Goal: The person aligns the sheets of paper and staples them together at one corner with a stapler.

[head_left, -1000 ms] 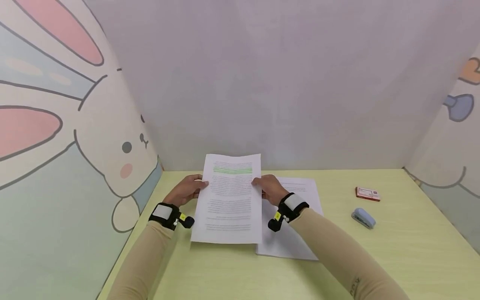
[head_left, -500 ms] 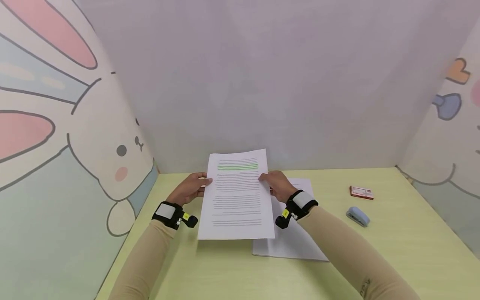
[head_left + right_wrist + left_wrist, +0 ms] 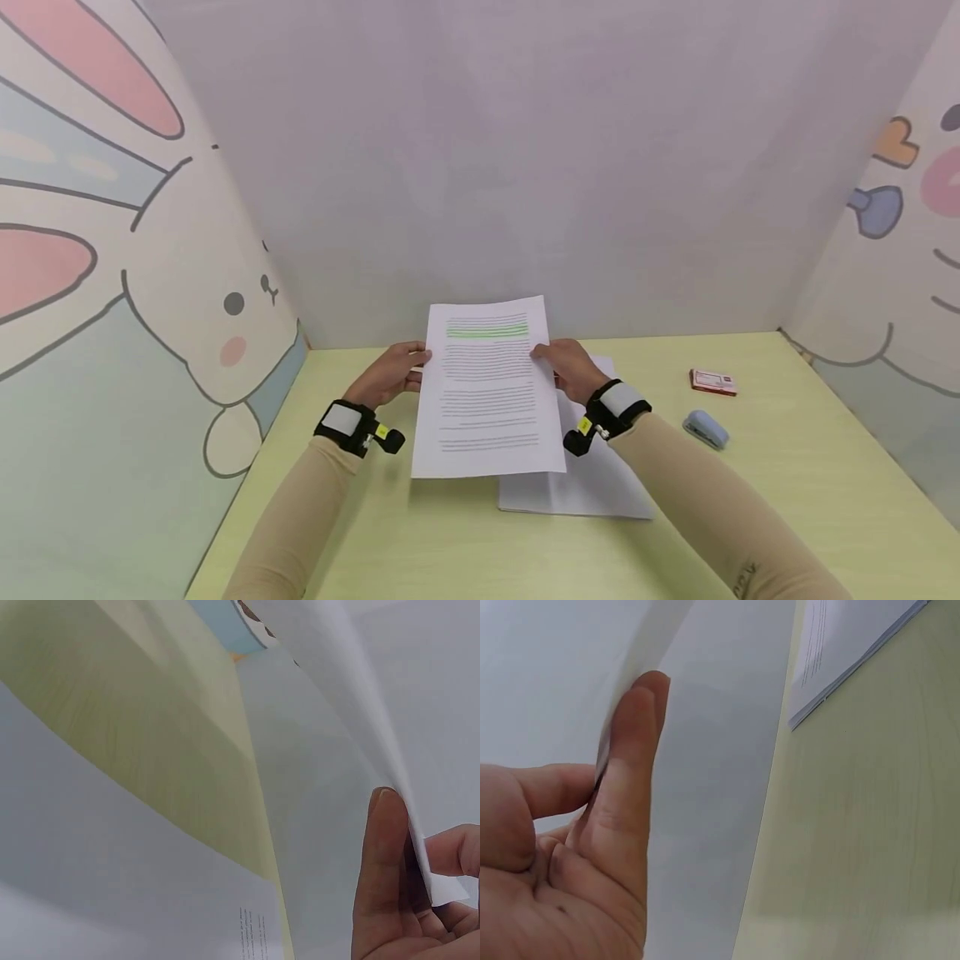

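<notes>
A printed sheet of paper with a green highlighted band near its top is held up, tilted toward me, above the table. My left hand pinches its left edge, thumb in front and fingers behind. On the opposite edge, my right hand pinches it the same way. In the left wrist view the left hand shows thumb and fingers on either side of the thin paper. The right hand has the paper between thumb and fingers in the right wrist view. Partly behind the sheet lies a stack of paper.
A blue stapler lies right of the stack on the pale yellow table. Beyond it is a small red-and-white box. A plain curtain stands at the back, with cartoon-printed panels on both sides.
Both hands have shifted right in the view with the sheet between them, and the sheet has tilted slightly. The stapler, box and background slide left as the head view turns.
</notes>
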